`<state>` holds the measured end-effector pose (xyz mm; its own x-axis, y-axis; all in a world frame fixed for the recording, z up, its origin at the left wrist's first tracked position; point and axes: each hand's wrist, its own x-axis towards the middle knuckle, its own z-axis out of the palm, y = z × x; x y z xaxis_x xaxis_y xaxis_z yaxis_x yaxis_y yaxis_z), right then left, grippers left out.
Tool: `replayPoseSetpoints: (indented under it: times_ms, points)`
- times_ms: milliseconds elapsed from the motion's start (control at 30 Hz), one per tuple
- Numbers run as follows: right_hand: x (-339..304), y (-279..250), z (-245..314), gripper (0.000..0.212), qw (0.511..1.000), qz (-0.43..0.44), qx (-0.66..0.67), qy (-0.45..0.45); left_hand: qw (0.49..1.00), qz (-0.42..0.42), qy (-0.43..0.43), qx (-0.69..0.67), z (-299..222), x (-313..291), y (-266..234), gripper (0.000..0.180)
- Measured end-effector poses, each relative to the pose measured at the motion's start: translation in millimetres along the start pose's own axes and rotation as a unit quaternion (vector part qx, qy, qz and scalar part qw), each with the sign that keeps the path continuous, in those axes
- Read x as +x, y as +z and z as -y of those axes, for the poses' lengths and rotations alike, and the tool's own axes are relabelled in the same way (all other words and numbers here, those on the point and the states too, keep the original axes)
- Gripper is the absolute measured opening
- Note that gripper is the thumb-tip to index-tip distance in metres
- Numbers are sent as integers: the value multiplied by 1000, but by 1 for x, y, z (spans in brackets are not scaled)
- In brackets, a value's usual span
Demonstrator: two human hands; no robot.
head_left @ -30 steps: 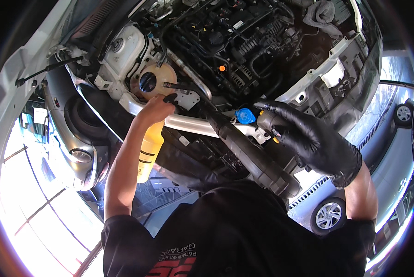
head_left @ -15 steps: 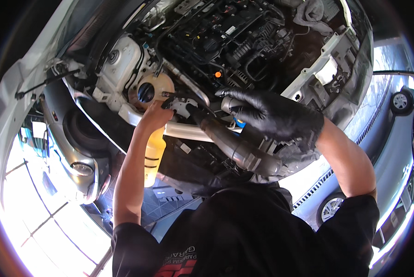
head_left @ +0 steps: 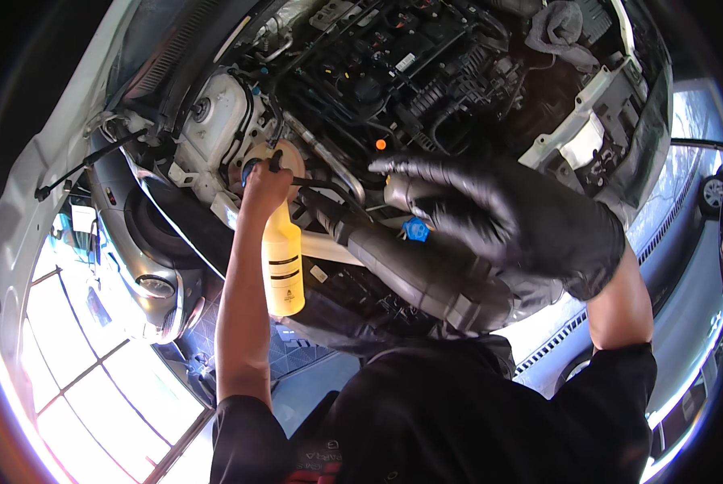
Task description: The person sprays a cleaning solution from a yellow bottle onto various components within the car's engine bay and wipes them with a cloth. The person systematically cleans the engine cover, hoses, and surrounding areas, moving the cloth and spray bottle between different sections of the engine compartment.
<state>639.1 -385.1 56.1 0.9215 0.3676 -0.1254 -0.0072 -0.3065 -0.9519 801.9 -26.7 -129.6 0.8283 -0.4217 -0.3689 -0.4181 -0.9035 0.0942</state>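
Note:
My bare left hand [head_left: 266, 192] is closed round the neck of a yellow spray bottle [head_left: 284, 262]. The bottle hangs upright over the front left of the engine bay, its black head partly hidden by my fingers. A round, pale reservoir [head_left: 290, 161] lies just behind that hand. On the right, my black-gloved right hand [head_left: 498, 214] is bent round a dull grey cylindrical part [head_left: 398, 194], with fingers above and thumb below; the rest of the part is hidden by the glove. A blue cap [head_left: 415, 229] shows just under the thumb.
A thick grey duct [head_left: 402, 256] crosses the front below my hands. The engine [head_left: 410, 68] lies beyond, with an orange dipstick handle [head_left: 381, 144]. A grey rag [head_left: 556, 32] lies at the far right. A hood strut [head_left: 87, 165] stands at left; another car [head_left: 684, 266] is at right.
The spray bottle has swung right and shows more fully beside my left forearm. My right hand appears larger and lower, and the blue cap is more exposed. The whole view has shifted slightly.

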Motion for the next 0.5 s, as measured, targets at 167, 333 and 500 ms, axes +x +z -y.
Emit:
replayPoseSetpoints:
  times_ms: [167, 333, 500]
  points:
    - [-14, -32, 6, 58, 999, -3, -29, -36, 938, -44, -203, -278, -10, 23, -5, 39]
    - [-5, -41, -7, 54, 999, -8, -27, -35, 951, -21, -263, -164, -24, 53, -3, 43]
    - [15, -32, -51, 46, 996, -57, -20, -73, 951, -5, -281, -126, -29, 68, -5, 44]
